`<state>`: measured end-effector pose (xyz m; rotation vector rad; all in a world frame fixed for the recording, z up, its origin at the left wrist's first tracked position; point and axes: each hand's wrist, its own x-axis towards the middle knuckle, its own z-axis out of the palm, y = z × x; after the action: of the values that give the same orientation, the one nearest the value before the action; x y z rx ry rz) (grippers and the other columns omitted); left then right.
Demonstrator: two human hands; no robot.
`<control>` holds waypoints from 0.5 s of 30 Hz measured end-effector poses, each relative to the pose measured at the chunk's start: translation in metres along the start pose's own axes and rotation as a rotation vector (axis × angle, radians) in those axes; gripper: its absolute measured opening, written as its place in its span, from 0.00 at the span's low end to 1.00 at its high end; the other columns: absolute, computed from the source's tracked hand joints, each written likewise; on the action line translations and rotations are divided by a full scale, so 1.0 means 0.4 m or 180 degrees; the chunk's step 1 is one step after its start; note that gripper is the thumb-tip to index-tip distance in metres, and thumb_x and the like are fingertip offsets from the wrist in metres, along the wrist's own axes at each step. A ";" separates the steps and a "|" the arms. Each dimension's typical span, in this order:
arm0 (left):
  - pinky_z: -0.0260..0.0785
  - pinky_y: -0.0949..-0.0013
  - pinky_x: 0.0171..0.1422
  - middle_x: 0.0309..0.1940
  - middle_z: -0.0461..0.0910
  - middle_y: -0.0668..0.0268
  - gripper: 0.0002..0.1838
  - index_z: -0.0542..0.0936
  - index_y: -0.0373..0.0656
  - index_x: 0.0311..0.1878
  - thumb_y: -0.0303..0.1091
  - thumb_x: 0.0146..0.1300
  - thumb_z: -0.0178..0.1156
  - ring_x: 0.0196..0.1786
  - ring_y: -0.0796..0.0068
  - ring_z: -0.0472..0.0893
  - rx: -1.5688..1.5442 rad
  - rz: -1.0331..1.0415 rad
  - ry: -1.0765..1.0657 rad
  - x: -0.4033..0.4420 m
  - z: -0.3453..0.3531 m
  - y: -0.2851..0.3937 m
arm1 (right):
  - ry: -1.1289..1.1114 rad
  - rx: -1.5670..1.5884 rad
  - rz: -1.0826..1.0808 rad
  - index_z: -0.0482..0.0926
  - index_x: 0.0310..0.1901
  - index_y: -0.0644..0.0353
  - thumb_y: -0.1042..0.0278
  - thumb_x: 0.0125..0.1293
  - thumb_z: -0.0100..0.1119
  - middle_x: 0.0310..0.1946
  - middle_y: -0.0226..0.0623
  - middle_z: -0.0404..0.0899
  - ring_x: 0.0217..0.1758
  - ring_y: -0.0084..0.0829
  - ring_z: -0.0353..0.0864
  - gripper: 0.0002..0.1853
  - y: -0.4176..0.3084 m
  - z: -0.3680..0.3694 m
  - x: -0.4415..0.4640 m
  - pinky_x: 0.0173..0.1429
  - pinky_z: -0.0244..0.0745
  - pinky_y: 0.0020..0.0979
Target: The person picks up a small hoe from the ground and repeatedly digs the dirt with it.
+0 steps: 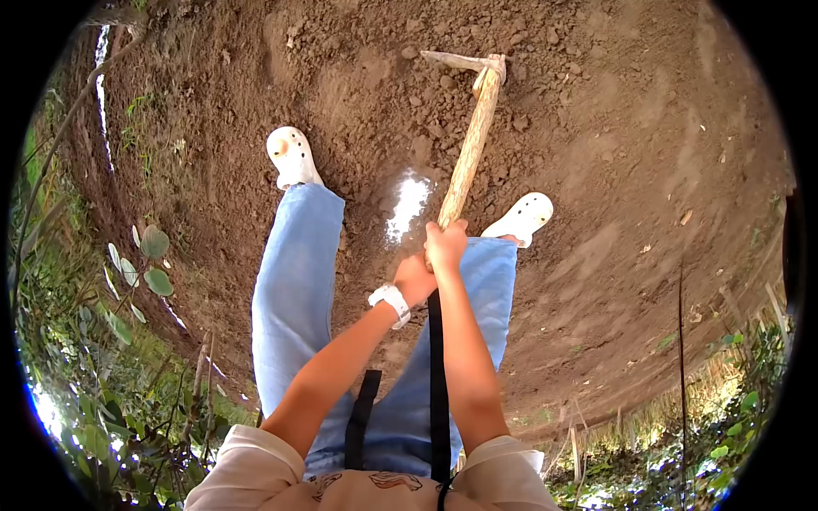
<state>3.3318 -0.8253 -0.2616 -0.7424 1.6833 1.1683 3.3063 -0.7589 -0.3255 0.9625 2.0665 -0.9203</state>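
I hold a hoe (471, 153) by its light wooden handle, which slants up and slightly right, away from my body. Its narrow head, seen at the top, points left over loose, crumbly soil. My right hand (446, 244) wraps round the handle, a little farther along it than my left. Close behind and touching it, my left hand (415, 281) is closed at the near end of the handle. A white watch (390, 304) is on my left wrist. Whether the hoe's head touches the ground I cannot tell.
My feet, in white clogs (290, 156), stand apart on brown soil (613, 187), either side of the handle. A bright patch of sunlight (409, 204) lies between them. Leafy plants (136, 272) border the left; grass and stems (630, 426) the lower right. Black straps (438, 383) hang before my legs.
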 end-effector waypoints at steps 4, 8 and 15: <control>0.68 0.54 0.39 0.30 0.77 0.47 0.22 0.73 0.36 0.39 0.45 0.48 0.60 0.35 0.47 0.76 -0.0082 -0.0337 -0.0131 -0.082 -0.017 -0.004 | -0.0141 0.0400 0.0159 0.61 0.33 0.70 0.72 0.49 0.57 0.18 0.41 0.71 0.13 0.28 0.72 0.16 0.020 -0.010 -0.084 0.13 0.65 0.28; 0.67 0.54 0.37 0.28 0.77 0.47 0.21 0.73 0.36 0.38 0.43 0.48 0.60 0.34 0.46 0.76 -0.0257 -0.0270 0.0092 -0.125 -0.002 -0.018 | -0.0394 0.0718 0.0708 0.62 0.35 0.69 0.74 0.49 0.58 0.18 0.38 0.69 0.11 0.25 0.69 0.16 -0.041 -0.052 -0.135 0.12 0.63 0.27; 0.69 0.57 0.35 0.26 0.77 0.47 0.22 0.73 0.35 0.42 0.42 0.48 0.61 0.31 0.48 0.77 -0.0155 -0.0270 0.0195 -0.193 0.003 -0.017 | -0.0311 0.0949 0.0660 0.62 0.34 0.66 0.75 0.48 0.58 0.17 0.35 0.68 0.11 0.25 0.68 0.15 -0.027 -0.072 -0.204 0.12 0.62 0.26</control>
<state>3.3680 -0.8288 -0.1931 -0.8796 1.6619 1.1409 3.3308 -0.7690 -0.2425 1.2347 1.7401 -1.1589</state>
